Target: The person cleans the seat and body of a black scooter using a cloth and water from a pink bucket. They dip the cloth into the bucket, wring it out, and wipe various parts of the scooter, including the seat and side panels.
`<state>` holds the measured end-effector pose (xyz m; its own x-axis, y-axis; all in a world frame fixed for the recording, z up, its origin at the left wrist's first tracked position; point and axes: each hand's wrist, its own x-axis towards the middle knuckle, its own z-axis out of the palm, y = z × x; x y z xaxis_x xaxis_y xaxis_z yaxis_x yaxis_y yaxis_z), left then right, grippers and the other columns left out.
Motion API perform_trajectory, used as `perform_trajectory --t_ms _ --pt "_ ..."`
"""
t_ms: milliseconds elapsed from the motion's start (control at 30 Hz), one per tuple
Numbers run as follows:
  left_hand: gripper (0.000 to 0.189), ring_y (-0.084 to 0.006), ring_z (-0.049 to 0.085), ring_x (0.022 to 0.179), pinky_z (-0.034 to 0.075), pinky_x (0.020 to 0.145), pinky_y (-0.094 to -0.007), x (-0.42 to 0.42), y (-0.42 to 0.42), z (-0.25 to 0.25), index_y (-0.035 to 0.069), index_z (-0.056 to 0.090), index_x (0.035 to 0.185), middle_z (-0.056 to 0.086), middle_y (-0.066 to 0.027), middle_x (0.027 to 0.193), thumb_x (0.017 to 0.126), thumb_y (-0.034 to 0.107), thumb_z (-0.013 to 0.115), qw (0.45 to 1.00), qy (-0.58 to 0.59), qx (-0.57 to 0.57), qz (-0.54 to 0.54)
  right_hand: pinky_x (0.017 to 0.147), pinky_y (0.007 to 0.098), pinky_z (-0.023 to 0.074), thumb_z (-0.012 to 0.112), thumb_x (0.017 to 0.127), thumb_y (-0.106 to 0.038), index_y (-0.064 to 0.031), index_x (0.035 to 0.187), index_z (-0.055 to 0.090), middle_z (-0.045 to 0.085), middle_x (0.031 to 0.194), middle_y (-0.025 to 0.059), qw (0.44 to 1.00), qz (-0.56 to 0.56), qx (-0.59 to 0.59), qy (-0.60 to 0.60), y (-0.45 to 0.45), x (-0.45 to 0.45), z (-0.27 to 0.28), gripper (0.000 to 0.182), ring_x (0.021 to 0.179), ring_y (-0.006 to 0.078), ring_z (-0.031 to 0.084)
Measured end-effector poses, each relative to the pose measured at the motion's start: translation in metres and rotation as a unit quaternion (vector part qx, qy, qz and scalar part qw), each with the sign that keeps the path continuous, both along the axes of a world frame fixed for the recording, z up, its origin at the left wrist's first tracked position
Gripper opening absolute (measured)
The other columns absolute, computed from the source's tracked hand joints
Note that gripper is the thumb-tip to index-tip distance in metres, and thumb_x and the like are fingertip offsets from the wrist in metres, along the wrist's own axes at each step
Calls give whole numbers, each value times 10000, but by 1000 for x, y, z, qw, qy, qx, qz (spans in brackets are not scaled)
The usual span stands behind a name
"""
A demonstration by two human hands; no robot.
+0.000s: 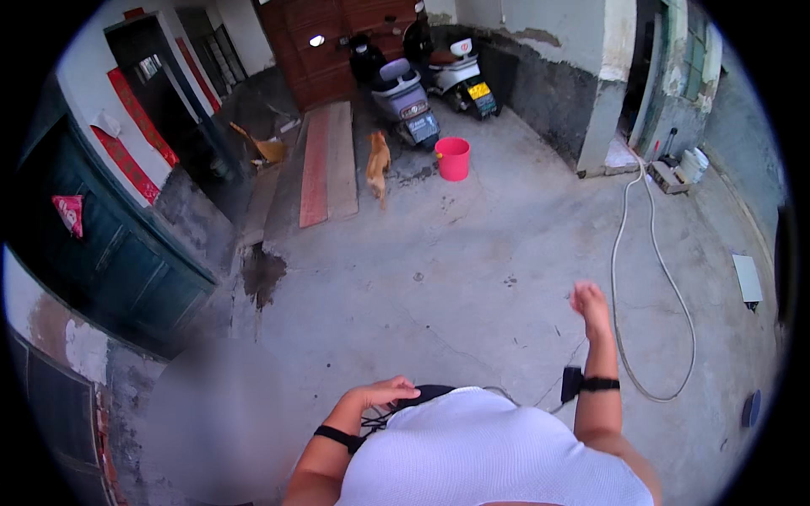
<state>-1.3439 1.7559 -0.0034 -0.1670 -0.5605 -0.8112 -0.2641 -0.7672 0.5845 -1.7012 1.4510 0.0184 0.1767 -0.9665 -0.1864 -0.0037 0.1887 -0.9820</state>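
My left hand (389, 391) is bent in at my waist, its fingertips at a dark object (430, 393) beside thin black cables (374, 420). Part of that object is hidden by my white knit top (487, 443), and whether the hand grips it is unclear. Out in front on the right, my right hand (588, 302) is raised over the concrete floor, slightly blurred, with curled fingers and nothing visible in them. Black straps circle both forearms; the right one carries a small black box (571, 384). A pale hose (680, 303) lies looped on the floor to the right of this hand.
Ahead, a tan dog (378, 161) stands between wooden boards (328, 167) and a pink bucket (454, 161). Two scooters (405, 101) (461, 76) are parked by a red-brown door (304, 57). Left are a green door (133, 253) and a wet patch (262, 272); right, a white container (694, 164).
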Motion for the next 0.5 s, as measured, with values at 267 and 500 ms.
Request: perform_trajectory --t_ms 267,500 --pt "639 -200 382 1137 375 876 -390 120 -173 -5 134 415 1244 419 -67 1244 776 552 534 1000 10 -27 -13 700 244 445 513 844 -150 -69 1012 555 592 871 36 959 280 -14 31 -147 231 39 191 743 110 543" --pt "641 -216 446 1083 378 880 -310 280 -344 -21 54 478 1157 495 -102 1146 762 552 562 981 -70 -125 -133 709 251 438 511 856 -198 -89 1031 551 602 891 34 973 200 59 97 -251 291 -22 211 754 105 548"
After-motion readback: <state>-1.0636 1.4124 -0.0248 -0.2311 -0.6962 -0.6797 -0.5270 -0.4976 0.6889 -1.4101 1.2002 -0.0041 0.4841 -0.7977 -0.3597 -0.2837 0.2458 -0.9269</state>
